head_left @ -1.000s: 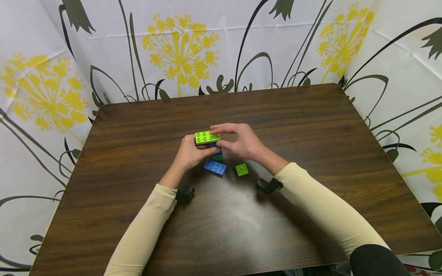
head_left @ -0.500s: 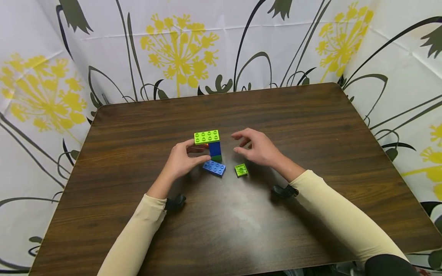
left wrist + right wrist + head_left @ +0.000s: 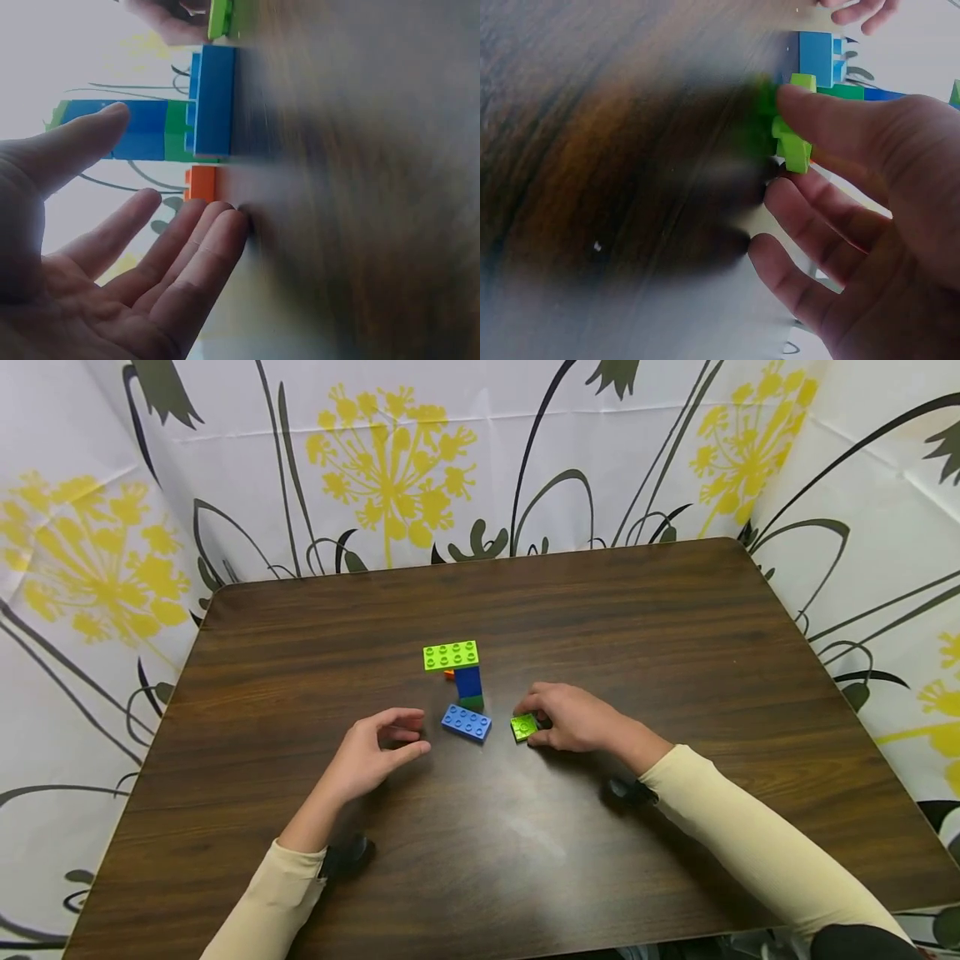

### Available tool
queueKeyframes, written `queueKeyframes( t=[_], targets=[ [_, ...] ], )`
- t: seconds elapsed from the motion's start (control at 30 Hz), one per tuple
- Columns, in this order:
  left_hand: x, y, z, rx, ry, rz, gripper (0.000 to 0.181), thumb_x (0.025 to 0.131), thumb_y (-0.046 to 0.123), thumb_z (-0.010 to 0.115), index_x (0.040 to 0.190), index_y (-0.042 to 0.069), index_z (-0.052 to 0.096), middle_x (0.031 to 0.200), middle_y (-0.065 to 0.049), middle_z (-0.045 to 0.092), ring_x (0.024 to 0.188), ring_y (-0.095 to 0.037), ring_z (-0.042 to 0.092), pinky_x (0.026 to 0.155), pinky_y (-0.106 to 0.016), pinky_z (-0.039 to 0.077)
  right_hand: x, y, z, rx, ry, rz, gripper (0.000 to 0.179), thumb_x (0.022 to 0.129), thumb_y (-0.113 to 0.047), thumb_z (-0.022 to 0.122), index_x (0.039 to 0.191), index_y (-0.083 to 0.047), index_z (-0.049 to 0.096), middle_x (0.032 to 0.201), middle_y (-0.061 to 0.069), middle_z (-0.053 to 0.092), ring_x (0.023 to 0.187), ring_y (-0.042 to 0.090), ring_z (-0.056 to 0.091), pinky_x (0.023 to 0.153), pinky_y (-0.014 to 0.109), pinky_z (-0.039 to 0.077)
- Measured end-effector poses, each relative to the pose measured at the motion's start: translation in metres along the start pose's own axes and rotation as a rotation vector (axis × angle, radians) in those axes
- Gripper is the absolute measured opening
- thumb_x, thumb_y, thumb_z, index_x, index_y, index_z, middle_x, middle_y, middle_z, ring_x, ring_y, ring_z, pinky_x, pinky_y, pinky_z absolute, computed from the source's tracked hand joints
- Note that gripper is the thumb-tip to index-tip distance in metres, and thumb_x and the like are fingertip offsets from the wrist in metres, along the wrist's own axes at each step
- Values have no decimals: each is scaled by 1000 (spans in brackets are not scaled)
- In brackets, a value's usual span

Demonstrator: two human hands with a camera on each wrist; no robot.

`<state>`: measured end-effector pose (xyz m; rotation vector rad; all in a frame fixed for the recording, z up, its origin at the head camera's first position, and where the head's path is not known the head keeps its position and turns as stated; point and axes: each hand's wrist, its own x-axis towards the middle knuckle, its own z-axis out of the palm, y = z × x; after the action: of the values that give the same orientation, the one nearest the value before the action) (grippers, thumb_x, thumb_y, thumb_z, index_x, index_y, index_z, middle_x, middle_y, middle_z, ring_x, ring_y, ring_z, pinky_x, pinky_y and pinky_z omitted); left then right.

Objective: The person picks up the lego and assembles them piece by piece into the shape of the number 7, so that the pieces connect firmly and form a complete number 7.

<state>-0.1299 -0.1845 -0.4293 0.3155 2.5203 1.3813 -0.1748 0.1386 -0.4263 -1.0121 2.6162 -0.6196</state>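
Note:
In the head view my right hand (image 3: 573, 718) is at the small square lime-green toy brick (image 3: 522, 727), pinching it at its right side between thumb and fingers. The right wrist view has the thumb (image 3: 832, 120) against this brick (image 3: 796, 150), low over the table. My left hand (image 3: 378, 752) holds nothing, its fingers spread loosely left of a light-blue eight-stud brick (image 3: 466, 723) on the table. Behind that brick stands a stack: a long lime-green brick (image 3: 450, 656) on top, dark blue (image 3: 468, 682) below it, green (image 3: 471, 702) at the bottom.
An orange brick (image 3: 201, 184) sits low beside the stack, mostly hidden under the long lime-green brick in the head view. The brown wood-grain table (image 3: 637, 627) reaches back to a flower-patterned cloth (image 3: 480, 452). Dark cameras (image 3: 347, 857) are worn on both wrists.
My left hand has let go of the stack and drawn back left and nearer. The right hand has left the stack's top and come down to the small lime-green brick.

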Motion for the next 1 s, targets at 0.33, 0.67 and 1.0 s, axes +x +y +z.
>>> queueKeyframes(
  t=[0.33, 0.67, 1.0],
  targets=[
    [-10, 19, 18, -73, -90, 22, 43, 89, 23, 75, 126, 6, 63, 119, -10, 67, 104, -22, 67, 85, -40, 56, 3, -21, -2, 237, -25, -50, 27, 95, -29, 66, 114, -10, 73, 97, -4, 70, 77, 8, 59, 70, 26, 51],
    [-3, 23, 39, -315, -112, 13, 40, 94, 19, 69, 128, -1, 62, 120, -17, 66, 101, -27, 69, 79, -39, 58, 15, -49, 12, 560, -50, -26, 23, 103, -23, 53, 109, -9, 71, 92, 6, 72, 76, 19, 71, 70, 29, 54],
    [-1, 18, 36, -561, 35, -111, 30, 93, 9, 68, 116, -9, 60, 103, -15, 70, 96, -28, 69, 83, -41, 57, 25, -51, 24, 293, 240, -31, 21, 98, -30, 63, 102, -13, 74, 86, -2, 68, 70, 10, 61, 60, 25, 50]
  ],
)
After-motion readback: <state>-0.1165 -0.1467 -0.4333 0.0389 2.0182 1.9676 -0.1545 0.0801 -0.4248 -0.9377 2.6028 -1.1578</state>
